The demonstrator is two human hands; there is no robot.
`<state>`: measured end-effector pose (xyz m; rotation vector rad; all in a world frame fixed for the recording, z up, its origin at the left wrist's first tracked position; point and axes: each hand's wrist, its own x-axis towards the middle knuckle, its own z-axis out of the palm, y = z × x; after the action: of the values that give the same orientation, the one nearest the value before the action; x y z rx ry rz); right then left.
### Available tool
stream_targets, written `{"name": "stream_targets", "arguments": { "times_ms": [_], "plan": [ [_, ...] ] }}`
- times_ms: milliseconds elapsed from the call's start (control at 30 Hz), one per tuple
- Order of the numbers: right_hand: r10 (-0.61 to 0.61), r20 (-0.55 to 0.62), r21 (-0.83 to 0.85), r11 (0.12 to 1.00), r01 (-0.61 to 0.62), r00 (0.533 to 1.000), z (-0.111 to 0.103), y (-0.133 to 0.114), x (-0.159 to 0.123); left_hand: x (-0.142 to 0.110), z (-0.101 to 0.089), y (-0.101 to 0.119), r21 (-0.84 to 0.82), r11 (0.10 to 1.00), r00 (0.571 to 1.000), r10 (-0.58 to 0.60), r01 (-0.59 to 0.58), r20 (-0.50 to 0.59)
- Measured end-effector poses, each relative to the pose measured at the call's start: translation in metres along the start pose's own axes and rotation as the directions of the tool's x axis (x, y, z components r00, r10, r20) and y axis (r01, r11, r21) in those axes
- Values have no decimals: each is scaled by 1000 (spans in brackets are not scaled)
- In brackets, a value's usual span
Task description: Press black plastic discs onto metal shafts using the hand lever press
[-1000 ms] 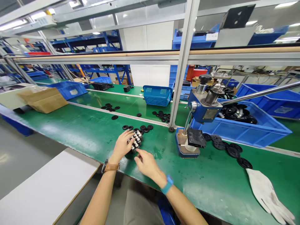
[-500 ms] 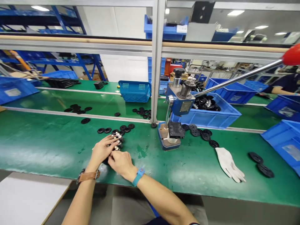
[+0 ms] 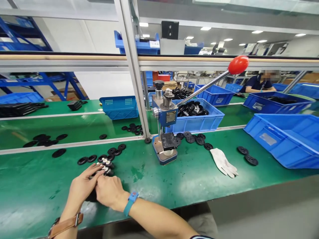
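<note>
A cluster of small black parts with white tips (image 3: 106,166) stands on the green workbench (image 3: 154,186). My left hand (image 3: 82,184), with a brown-strapped watch at the wrist, has its fingers closed around the near left side of these parts. Close against it, my right hand (image 3: 111,191), with a blue wristband, is curled with its fingertips out of sight. What the right fingers hold is hidden. A dark piece (image 3: 91,196) shows below the hands. Several black rings (image 3: 92,158) lie just beyond the cluster.
A blue hand press (image 3: 164,116) with a red-knobbed lever stands right of my hands. Black discs (image 3: 190,138) and a white glove (image 3: 223,162) lie beyond it. Blue bins (image 3: 279,141) line the right and back; a teal basket (image 3: 119,108) stands behind. A person (image 3: 261,81) sits far right.
The view has swung right, so the bench things appear further left and the seated person has come fully into view. Both hands stay at the cluster, with little change in their grip.
</note>
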<state>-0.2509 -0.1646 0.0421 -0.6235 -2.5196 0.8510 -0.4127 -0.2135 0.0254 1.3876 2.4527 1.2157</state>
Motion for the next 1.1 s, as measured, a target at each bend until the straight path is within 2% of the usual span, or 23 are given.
{"name": "stream_targets", "arguments": {
  "times_ms": [133, 267, 433, 500, 600, 700, 733, 800, 833, 933, 1000, 1100],
  "plan": [
    [-10, -32, 79, 997, 13, 999, 2, 15, -15, -2, 4, 2, 31, 999, 999, 34, -34, -9],
    [29, -119, 234, 972, 0, 992, 3, 33, -30, -8, 3, 18, 61, 998, 998, 33, -30, -46],
    [144, -220, 478, 878, -22, 965, -7, 41, -38, -14, 0, 37, 55, 997, 995, 62, -57, -82],
    [224, -228, 586, 809, -50, 948, -20, 46, -46, -14, -3, 41, 55, 997, 992, 64, -58, -111],
    [336, -180, 734, 672, -101, 925, -51, 61, -67, -19, -5, 53, 44, 996, 982, 84, -78, -171],
    [387, -108, 829, 543, -132, 916, -89, 78, -98, -39, 7, 84, 8, 991, 965, 135, -136, -224],
    [399, -91, 850, 509, -138, 912, -101, 82, -109, -50, 14, 100, -16, 986, 967, 159, -166, -199],
    [423, -69, 877, 457, -147, 904, -120, 88, -132, -76, 32, 135, -93, 965, 969, 244, -247, -46],
    [435, -61, 887, 437, -151, 898, -128, 90, -143, -89, 41, 153, -161, 947, 949, 296, -278, 105],
    [470, -48, 902, 400, -164, 882, -145, 97, -171, -123, 63, 200, -207, 940, 865, 332, -271, 376],
    [485, -35, 904, 389, -179, 874, -154, 102, -187, -137, 70, 218, -168, 944, 832, 328, -282, 447],
    [487, -14, 895, 396, -206, 873, -165, 109, -207, -146, 75, 230, -121, 932, 817, 357, -341, 453]
  ]
}}
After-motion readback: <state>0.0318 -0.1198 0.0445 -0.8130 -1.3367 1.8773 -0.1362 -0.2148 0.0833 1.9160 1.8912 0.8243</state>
